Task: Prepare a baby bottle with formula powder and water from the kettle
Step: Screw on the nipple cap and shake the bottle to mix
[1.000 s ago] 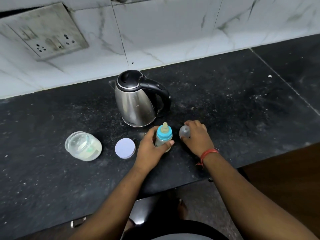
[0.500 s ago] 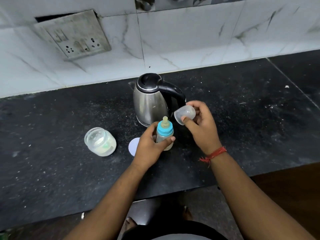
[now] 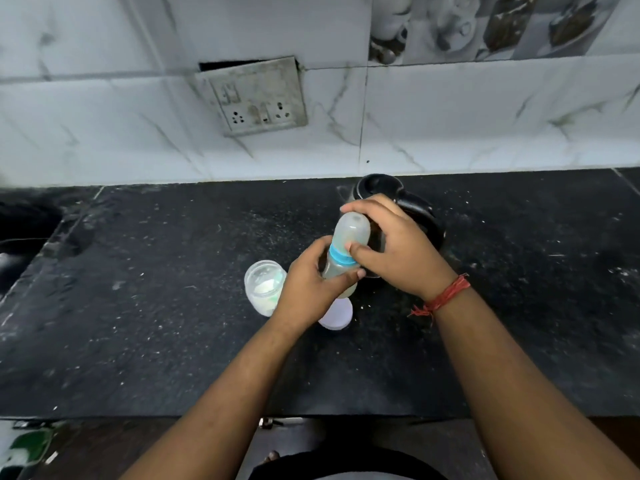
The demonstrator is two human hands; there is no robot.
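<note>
Translucent cap [image 3: 351, 230] on bottle [image 3: 337, 271] — both hands gripping

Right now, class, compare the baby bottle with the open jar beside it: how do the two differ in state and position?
The baby bottle is held off the counter by the left hand, tilted; the jar sits on the counter, untouched.
The bottle is closed, its clear cap gripped by the right hand; the jar is open, its white lid lying apart.
The bottle has a blue collar; the jar has none.
Both are translucent.
</note>
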